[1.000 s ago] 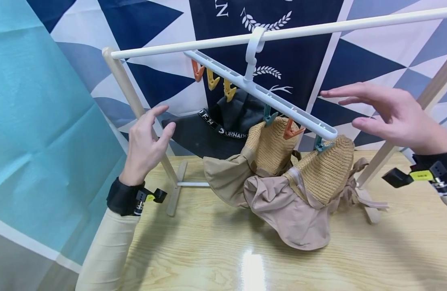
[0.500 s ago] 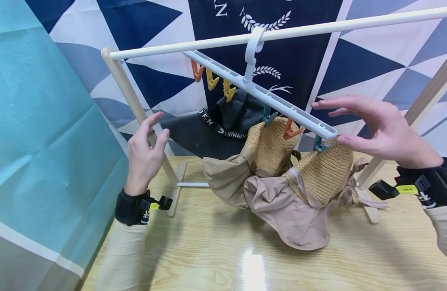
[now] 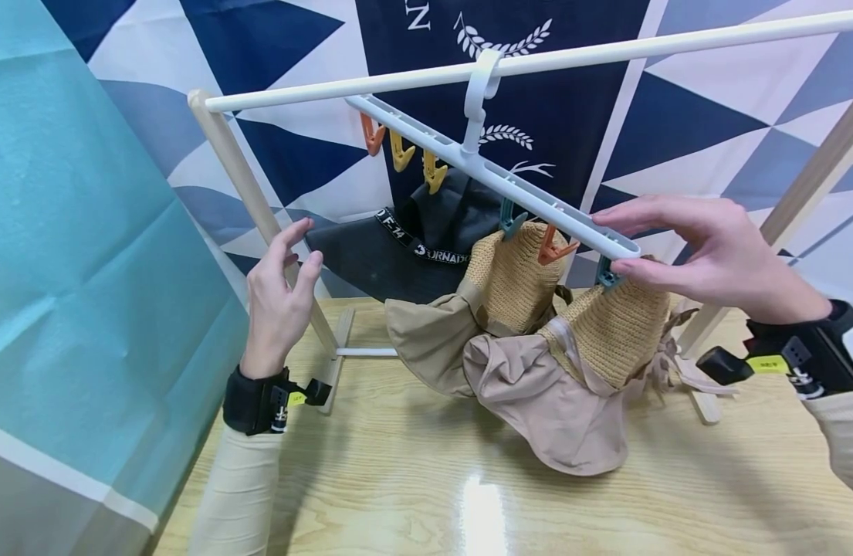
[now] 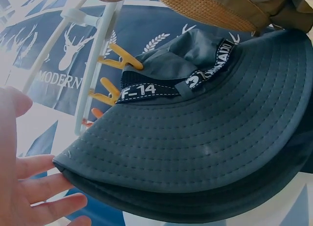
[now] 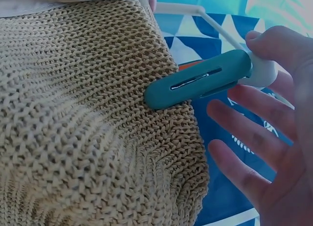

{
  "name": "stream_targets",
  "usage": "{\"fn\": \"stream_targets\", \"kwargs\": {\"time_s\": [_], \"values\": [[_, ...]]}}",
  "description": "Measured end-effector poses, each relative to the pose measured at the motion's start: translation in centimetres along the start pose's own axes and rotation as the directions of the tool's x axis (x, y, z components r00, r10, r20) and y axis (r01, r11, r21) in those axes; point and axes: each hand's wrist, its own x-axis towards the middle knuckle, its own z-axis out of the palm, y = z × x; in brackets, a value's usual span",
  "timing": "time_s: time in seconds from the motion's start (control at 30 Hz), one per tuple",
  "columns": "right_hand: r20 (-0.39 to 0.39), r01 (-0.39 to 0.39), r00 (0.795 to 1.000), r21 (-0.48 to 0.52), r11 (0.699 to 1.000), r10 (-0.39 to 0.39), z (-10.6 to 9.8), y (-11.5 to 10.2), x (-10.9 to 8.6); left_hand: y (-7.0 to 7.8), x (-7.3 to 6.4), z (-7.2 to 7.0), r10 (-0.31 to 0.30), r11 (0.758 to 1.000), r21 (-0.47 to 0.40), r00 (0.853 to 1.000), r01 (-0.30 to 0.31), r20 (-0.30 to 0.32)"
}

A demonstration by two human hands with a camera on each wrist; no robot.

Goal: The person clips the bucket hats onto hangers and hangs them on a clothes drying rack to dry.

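A pale clip hanger (image 3: 511, 184) hangs slanted from a white rail. My right hand (image 3: 704, 251) holds its near end, thumb on one side and fingers on the other. Beside that hand, a teal clip (image 5: 200, 80) grips a woven straw hat (image 3: 617, 336) with a pinkish-beige brim. Another straw hat (image 3: 515, 282) with a tan brim hangs behind it. Farther back, yellow clips (image 4: 111, 91) hold a dark bucket hat (image 4: 195, 138) with a lettered band. My left hand (image 3: 282, 297) is beside that hat's brim, fingers spread and holding nothing; whether they touch it I cannot tell.
The white rail (image 3: 370, 86) rests on wooden side posts (image 3: 242, 170) above a wood-grain tabletop (image 3: 391, 471). A patterned cloth (image 3: 294, 38) hangs behind, and a turquoise cloth (image 3: 99, 270) covers the left side.
My right hand has moved left and down to the hanger's near end and now holds it. My left hand has shifted slightly and stays beside the dark hat. The hats hang about as before.
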Motion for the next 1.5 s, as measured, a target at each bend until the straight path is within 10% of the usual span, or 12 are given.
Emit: {"fn": "stream_targets", "kwargs": {"time_s": [0.9,1.5], "values": [[-0.092,-0.216,0.976,-0.223,0.951,0.2,-2.4,1.9,0.5,-0.4,-0.8,-0.8,-0.04,0.975,-0.219,0.999,0.034,-0.024],[-0.142,-0.223,0.97,-0.18,0.958,0.199,-2.6,3.7,3.1,-1.0,-1.6,-0.9,-0.059,0.976,-0.207,0.998,0.061,0.015]]}}
